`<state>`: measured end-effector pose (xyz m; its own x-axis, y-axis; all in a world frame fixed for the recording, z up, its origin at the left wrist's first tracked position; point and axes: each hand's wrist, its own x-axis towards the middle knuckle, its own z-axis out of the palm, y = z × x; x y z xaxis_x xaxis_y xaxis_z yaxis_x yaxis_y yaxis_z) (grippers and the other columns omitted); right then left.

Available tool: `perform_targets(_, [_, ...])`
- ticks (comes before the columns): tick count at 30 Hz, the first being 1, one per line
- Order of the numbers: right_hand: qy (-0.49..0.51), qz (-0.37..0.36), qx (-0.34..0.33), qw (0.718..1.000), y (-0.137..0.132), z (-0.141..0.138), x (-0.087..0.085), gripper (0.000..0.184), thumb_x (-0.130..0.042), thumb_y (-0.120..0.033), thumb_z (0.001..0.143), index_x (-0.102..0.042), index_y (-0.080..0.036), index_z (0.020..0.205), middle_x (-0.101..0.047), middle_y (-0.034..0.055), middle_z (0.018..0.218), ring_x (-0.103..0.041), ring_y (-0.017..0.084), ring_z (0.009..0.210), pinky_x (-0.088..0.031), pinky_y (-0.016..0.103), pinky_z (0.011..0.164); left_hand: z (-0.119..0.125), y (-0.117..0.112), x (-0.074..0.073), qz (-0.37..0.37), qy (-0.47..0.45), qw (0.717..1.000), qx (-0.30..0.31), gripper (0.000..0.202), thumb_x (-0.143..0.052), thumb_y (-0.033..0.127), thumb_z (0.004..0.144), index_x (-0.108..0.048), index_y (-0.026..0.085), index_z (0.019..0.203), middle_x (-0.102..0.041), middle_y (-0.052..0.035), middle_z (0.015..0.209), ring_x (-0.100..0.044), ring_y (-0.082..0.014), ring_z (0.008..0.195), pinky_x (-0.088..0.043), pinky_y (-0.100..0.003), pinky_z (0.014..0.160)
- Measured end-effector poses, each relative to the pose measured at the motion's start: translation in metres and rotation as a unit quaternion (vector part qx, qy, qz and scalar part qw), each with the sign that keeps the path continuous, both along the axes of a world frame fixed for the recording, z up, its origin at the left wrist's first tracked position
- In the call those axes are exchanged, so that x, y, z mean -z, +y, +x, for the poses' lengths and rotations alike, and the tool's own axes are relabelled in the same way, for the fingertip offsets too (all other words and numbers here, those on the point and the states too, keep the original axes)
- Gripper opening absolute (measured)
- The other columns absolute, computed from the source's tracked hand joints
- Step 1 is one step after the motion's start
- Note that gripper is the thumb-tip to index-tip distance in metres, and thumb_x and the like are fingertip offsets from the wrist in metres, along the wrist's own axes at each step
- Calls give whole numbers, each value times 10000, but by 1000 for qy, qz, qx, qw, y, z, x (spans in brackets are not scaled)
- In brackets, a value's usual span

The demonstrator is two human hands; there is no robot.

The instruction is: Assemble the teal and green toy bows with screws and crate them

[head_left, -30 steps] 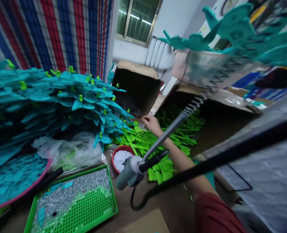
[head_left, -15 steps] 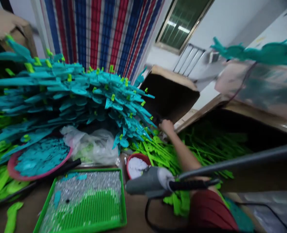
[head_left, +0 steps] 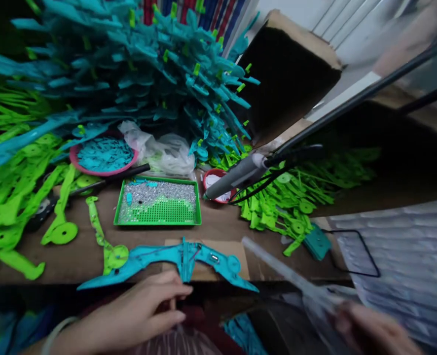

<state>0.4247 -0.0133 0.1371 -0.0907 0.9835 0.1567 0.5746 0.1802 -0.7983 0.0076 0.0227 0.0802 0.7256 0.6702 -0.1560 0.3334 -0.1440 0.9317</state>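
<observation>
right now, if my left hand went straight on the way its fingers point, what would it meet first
Probably the teal bow-shaped piece; depth is unclear, so your left hand might pass over it.

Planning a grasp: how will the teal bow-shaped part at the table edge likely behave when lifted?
The teal bow-shaped part is probably stiff: its arms hold their curve. It's likely light for its size, looking like slim moulded plastic. Near its middle, what looks like a thin wire is exposed, so it could snag there.
</observation>
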Motion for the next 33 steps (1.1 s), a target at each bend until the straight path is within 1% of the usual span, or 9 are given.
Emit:
perform_targets(2, [153, -154, -40, 975, -15, -59, 29, 466, -419, -544, 885, -620, -416, 485, -441, 32, 332, -376, 211, 312, -254, 374, 341, 15, -7, -1, -117, -90, 989, -8, 598, -670, 251, 853, -458, 281, 1412, -621, -53, 1173, -650, -138, 899, -557, -260, 797])
perform_targets(4, [264, -322, -90, 905, -13, -126, 50, 529, -424, -590, 873, -530, -345, 416, -336, 5, 316, -296, 173, 303, -224, 331, 334, 20, -12, 4, -122, -158, 979, -49, 509, -661, 286, 854, -528, 238, 1342, -626, -72, 1156, -637, -169, 981, -545, -314, 868])
perform_targets(7, [298, -434, -139, 839, 7, -206, 63, 478, -427, -585, 895, -644, -268, 611, -593, 18, 511, -358, 115, 314, -256, 267, 326, -9, -12, 8, -78, -185, 962, -186, 177, -572, 320, 910, -658, 199, 1006, -652, -45, 981, -639, -167, 896, -536, -320, 828])
perform_targets(11, [97, -183, -223, 953, 42, -274, 73, 421, -550, -524, 895, -672, -216, 1155, -685, 156, 1207, -695, 229, 870, -572, 365, 655, -101, -1, -7, -70, -113, 856, -499, 169, -588, 317, 910, -539, 197, 1019, -600, 56, 705, -567, -95, 614, -482, -214, 630])
perform_targets(13, [-82, -5, -274, 958, 57, -305, 84, 562, -668, -440, 854, -554, -190, 1343, -508, 197, 1452, -542, 329, 1254, -514, 508, 958, -144, 6, -15, -103, -67, 846, -519, 261, -645, 314, 868, -515, 182, 1052, -611, 56, 710, -568, -91, 619, -460, -193, 600])
perform_targets(15, [-188, 62, -345, 917, 66, -330, 96, 796, -733, -371, 815, -367, -145, 1485, -450, 224, 1491, -447, 375, 1332, -447, 566, 1034, -169, 11, -18, -151, -30, 869, -470, 364, -722, 344, 797, -522, 166, 1045, -631, 38, 719, -580, -103, 617, -453, -196, 561])
perform_targets(22, [-190, 7, -370, 909, 69, -312, 113, 1036, -707, -358, 844, 17, -196, 1567, -523, 219, 1407, -510, 358, 1236, -485, 547, 950, -142, 24, 17, -260, -68, 892, -362, 295, -710, 344, 819, -504, 171, 940, -654, 20, 721, -625, -98, 634, -510, -211, 612])
perform_targets(27, [-181, -23, -371, 910, 64, -293, 110, 1042, -718, -347, 837, 12, -209, 1567, -550, 203, 1384, -530, 341, 1218, -487, 533, 944, -117, 24, 43, -353, -94, 874, -321, 288, -695, 319, 848, -499, 163, 990, -665, 14, 733, -655, -100, 661, -543, -228, 661])
perform_targets(33, [-148, -30, -376, 914, 67, -291, 112, 951, -691, -307, 863, -63, -181, 1565, -573, 189, 1362, -515, 314, 1239, -479, 481, 954, -115, 16, 43, -362, -61, 856, -364, 327, -704, 339, 833, -504, 149, 1010, -674, 6, 761, -671, -109, 695, -557, -223, 654])
